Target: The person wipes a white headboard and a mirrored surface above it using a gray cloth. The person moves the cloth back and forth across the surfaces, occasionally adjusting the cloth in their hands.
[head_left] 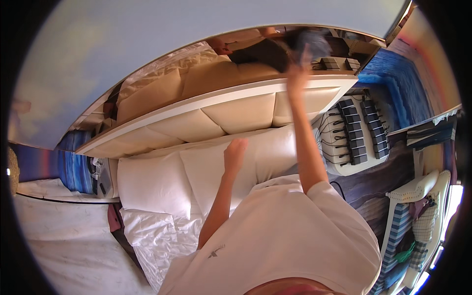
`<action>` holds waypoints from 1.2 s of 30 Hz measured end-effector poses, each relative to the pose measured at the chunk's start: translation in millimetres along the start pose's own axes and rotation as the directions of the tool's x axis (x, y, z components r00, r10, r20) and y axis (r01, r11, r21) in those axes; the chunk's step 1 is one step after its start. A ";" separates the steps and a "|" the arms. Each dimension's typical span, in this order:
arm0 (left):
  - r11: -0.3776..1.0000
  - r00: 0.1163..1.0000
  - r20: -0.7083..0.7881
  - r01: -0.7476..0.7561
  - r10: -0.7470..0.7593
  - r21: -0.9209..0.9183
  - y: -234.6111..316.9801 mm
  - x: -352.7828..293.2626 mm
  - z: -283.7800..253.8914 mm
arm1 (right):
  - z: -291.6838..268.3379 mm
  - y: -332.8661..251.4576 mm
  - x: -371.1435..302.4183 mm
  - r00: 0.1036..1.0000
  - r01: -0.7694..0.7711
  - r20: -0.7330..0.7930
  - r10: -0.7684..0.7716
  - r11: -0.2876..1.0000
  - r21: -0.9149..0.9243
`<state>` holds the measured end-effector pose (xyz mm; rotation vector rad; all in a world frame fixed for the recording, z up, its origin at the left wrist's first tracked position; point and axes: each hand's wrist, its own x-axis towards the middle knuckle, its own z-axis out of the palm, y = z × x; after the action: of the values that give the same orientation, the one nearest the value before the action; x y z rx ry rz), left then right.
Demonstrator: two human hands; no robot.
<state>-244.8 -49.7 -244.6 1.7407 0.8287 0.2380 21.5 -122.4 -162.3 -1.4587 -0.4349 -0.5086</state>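
Note:
My right hand (296, 76) is raised at the far side, in front of the mirror panel (206, 69) above the headboard. It holds a dark grey, cloth-like thing (316, 46) against or close to the mirror; motion blurs both, so its exact kind does not show. My left hand (236, 147) is closed in a loose fist over the white pillows (211, 174), with no object visible in it. The padded beige headboard (238, 113) with its white top rail runs behind the pillows.
Right of the bed, a white bedside table (346, 168) carries rows of black box-shaped devices (351, 130) with cables. A striped seat (396, 228) with clothes stands at the lower right. Another small cabinet (105, 179) is left of the pillows, near a white covered surface (64, 236).

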 end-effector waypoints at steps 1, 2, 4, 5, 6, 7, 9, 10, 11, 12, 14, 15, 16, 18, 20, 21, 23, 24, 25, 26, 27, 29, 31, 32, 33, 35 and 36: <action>1.000 0.999 0.029 -0.019 0.018 0.008 0.4 2.1 3.0 | 39.8 -19.5 -17.1 0.984 0.176 0.012 -0.180 0.972 0.159; 1.000 0.999 0.043 -0.026 0.025 0.003 6.7 1.5 5.2 | 60.2 -9.8 -39.7 0.925 0.369 0.187 -0.330 0.899 -0.236; 0.999 0.997 0.059 -0.047 0.047 -0.010 26.2 1.0 5.2 | 85.7 -3.3 -84.1 0.800 0.535 0.458 -0.388 0.807 -0.250; 0.999 0.997 0.062 -0.045 0.044 0.014 25.5 2.0 4.4 | 84.1 0.5 -104.6 0.748 0.531 0.582 -0.317 0.813 -0.240; 0.998 0.997 0.063 -0.045 0.043 0.038 22.7 2.4 3.5 | 79.5 15.3 -118.4 0.740 0.502 0.627 -0.244 0.821 -0.273; 0.997 0.997 0.061 -0.046 0.043 0.059 22.0 5.7 2.7 | 70.9 32.8 -121.4 0.724 0.477 0.668 -0.171 0.824 -0.306; 0.996 0.997 0.029 -0.075 0.074 0.048 20.8 5.1 -1.3 | 42.5 59.0 -111.4 0.795 0.511 0.541 -0.275 0.784 -0.353; 0.995 0.996 0.014 -0.087 0.086 0.038 19.6 2.5 -2.1 | 19.3 78.0 -102.7 0.879 0.382 0.427 -0.213 0.851 -0.361; 0.988 0.989 0.002 -0.144 0.145 0.052 15.0 0.3 -3.1 | -0.2 93.2 -92.4 0.941 0.247 0.309 -0.137 0.901 -0.355; 0.979 0.981 -0.023 -0.193 0.195 0.062 3.8 -2.5 -7.2 | -8.2 73.9 -68.3 0.986 0.159 0.092 -0.137 0.933 -0.322; 0.987 0.987 -0.036 -0.153 0.155 0.054 0.7 -4.7 -1.0 | -20.2 46.6 -11.9 0.961 0.106 -0.211 -0.179 0.942 -0.319; 0.998 0.998 -0.031 -0.054 0.055 0.043 3.7 -3.2 2.8 | -20.3 48.2 6.9 0.930 0.122 -0.285 -0.233 0.925 -0.361; 0.998 0.998 -0.032 0.050 -0.049 0.037 5.5 -2.2 5.1 | -9.6 24.0 17.5 0.929 0.185 -0.245 -0.276 0.923 -0.337; 0.997 0.998 -0.020 -0.066 0.067 0.029 9.9 3.8 20.5 | 31.2 -9.8 10.9 0.929 0.285 -0.164 -0.332 0.924 -0.256; 0.990 0.991 0.002 -0.135 0.135 0.036 17.9 7.2 31.9 | 59.1 -22.5 -16.3 0.946 0.323 0.065 -0.317 0.937 -0.130; 0.988 0.988 0.021 -0.152 0.151 0.042 27.6 8.9 36.0 | 58.3 -25.7 -32.2 0.926 0.316 0.241 -0.292 0.946 -0.068; 0.979 0.980 0.047 -0.197 0.195 0.058 38.0 13.7 43.4 | 50.4 1.2 -56.0 0.710 0.367 0.666 -0.231 0.928 -0.070; 0.973 0.974 0.052 -0.222 0.219 0.064 40.3 16.4 46.8 | 42.4 17.6 -58.5 0.748 0.369 0.624 -0.226 0.923 -0.109; 0.967 0.969 0.052 -0.245 0.242 0.069 42.1 18.9 49.3 | 27.7 35.5 -58.1 0.782 0.369 0.582 -0.222 0.918 -0.144; 0.968 0.970 0.040 -0.240 0.238 0.068 41.1 22.1 50.8 | 11.6 50.5 -52.0 0.813 0.369 0.538 -0.223 0.912 -0.179; 0.970 0.972 0.032 -0.235 0.233 0.060 35.5 24.5 52.4 | -7.2 63.5 -43.1 0.873 0.278 0.472 -0.125 0.922 -0.271; 0.984 0.984 0.028 -0.175 0.174 0.024 32.7 20.5 61.2 | -56.6 98.9 -9.2 0.904 0.321 0.394 -0.165 0.870 -0.373; 0.996 0.996 0.031 -0.082 0.083 -0.030 43.3 14.2 71.7 | -108.3 119.1 32.4 0.958 0.257 0.231 -0.169 0.862 -0.437; 0.999 0.999 0.027 -0.033 0.033 0.003 46.2 15.8 81.1 | -131.3 131.6 59.1 0.972 0.231 0.083 -0.218 0.858 -0.459; 1.000 0.999 0.031 -0.031 0.031 0.000 50.6 17.8 92.4 | -154.0 137.0 83.7 0.990 0.102 -0.050 -0.128 0.930 -0.353; 1.000 0.998 0.058 -0.031 0.030 0.005 60.0 23.1 119.0 | -193.2 166.0 127.1 0.937 -0.177 -0.283 0.206 0.976 0.125; 0.999 0.996 0.067 -0.050 0.050 -0.003 63.9 26.9 131.4 | -191.2 151.5 133.4 0.935 -0.220 -0.276 0.223 0.975 0.041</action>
<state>-127.2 -140.4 -238.4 1.7603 0.7367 0.2126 212.3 -315.0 -223.9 -1.3808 -0.0467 -0.5201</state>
